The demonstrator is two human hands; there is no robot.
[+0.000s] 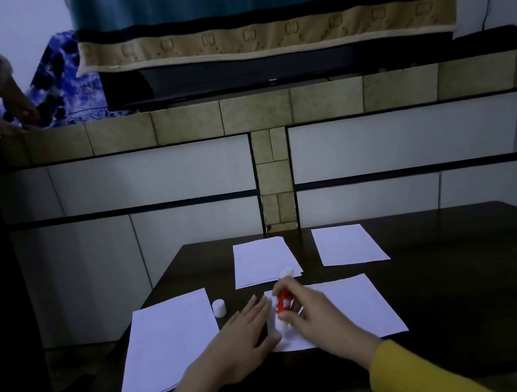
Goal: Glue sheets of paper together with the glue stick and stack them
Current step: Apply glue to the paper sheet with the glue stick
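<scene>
I count 4 paper lots on tabletop (459, 284); 1 glue stick (283, 302) gripped by R hand (319, 316) over near sheet (357, 307); L hand (236, 340) flat, pressing sheet's left edge; cap (218, 308) left of stick; stick's lower end hidden.

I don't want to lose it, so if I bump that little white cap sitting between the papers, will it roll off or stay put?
The white cap looks like a short cylinder standing on end on the dark table, so a light bump would probably just slide it. It looks small and likely light, so a harder knock could tip it. Once on its side, it would probably roll.
</scene>
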